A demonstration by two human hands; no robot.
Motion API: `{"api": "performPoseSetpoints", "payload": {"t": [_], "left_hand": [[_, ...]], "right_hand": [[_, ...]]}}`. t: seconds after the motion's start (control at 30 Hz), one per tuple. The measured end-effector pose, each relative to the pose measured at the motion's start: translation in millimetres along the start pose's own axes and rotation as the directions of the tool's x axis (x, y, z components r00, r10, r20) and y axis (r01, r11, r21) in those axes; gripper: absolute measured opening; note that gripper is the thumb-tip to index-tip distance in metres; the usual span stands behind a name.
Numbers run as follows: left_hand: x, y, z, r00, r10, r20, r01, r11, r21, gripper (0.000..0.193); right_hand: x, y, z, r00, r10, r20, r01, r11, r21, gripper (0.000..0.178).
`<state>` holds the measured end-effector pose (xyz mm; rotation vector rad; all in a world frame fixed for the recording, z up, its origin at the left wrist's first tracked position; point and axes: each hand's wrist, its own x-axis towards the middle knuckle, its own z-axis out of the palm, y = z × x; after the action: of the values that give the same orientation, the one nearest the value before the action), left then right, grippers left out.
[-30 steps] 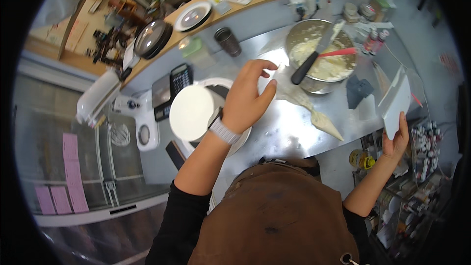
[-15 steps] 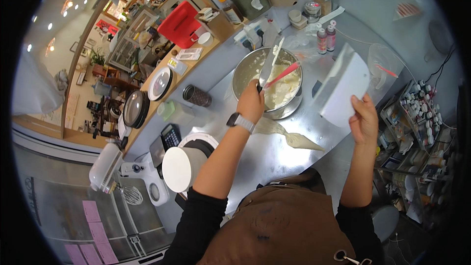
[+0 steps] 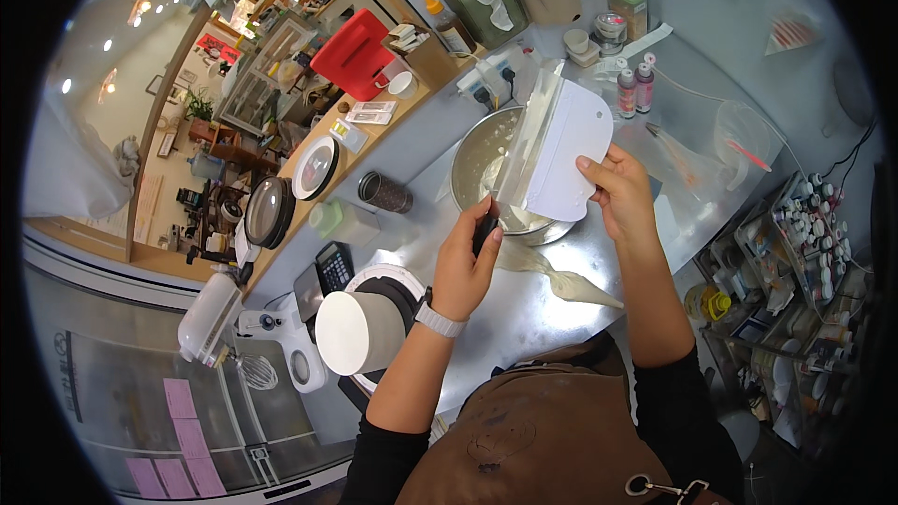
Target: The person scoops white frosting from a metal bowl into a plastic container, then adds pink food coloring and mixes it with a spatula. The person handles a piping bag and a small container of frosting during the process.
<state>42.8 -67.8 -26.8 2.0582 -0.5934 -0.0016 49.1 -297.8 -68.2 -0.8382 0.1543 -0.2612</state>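
Observation:
My left hand (image 3: pixel 460 269) grips the black handle (image 3: pixel 485 230) of an icing spatula, its metal blade pointing up and away. In my right hand (image 3: pixel 622 192), pinched between thumb and fingers, is a white cake scraper (image 3: pixel 572 151). The scraper's long edge lies along or very close to the spatula blade; whether they touch, I cannot tell. Both are above a metal mixing bowl (image 3: pixel 460 168) with pale cream smeared inside. The scraper hides much of the bowl. A piping bag (image 3: pixel 578 288) with pale filling lies on the metal table near my right forearm.
A smooth white cylindrical cake (image 3: pixel 351 335) stands on a turntable to my left, beside a calculator (image 3: pixel 334 266) and a white stand mixer (image 3: pixel 208 318). Two small pink bottles (image 3: pixel 635 91) stand past the bowl. Clear piping bags (image 3: pixel 687 164) lie at the right.
My right hand has brought the scraper left, over the bowl and against or close to the spatula. My left hand has moved slightly down. The pink utensil in the bowl is now out of sight.

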Motion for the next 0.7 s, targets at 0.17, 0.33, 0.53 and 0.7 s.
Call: {"api": "performPoseSetpoints", "payload": {"t": [0.17, 0.33, 0.53, 0.7], "left_hand": [[2, -2, 0, 1.0, -0.006, -0.009, 0.005, 0.99, -0.14, 0.037], [23, -27, 5, 0.998, -0.067, -0.002, 0.067, 0.996, -0.065, 0.035], [49, -67, 21, 0.996, -0.09, -0.024, 0.092, 0.9, 0.426, 0.036], [47, -45, 32, 0.969, 0.232, -0.082, -0.09, 0.644, 0.76, 0.035]], "right_hand": [[1, -1, -24, 0.998, -0.022, -0.067, 0.019, 0.999, -0.033, 0.034], [-9, -9, -60, 0.99, -0.079, -0.114, 0.084, 0.996, 0.04, 0.036], [-30, -27, -121, 0.95, -0.143, -0.277, 0.177, 0.979, 0.105, 0.035], [-57, -32, -177, 0.912, -0.166, -0.375, 0.263, 0.938, 0.224, 0.036]]}}
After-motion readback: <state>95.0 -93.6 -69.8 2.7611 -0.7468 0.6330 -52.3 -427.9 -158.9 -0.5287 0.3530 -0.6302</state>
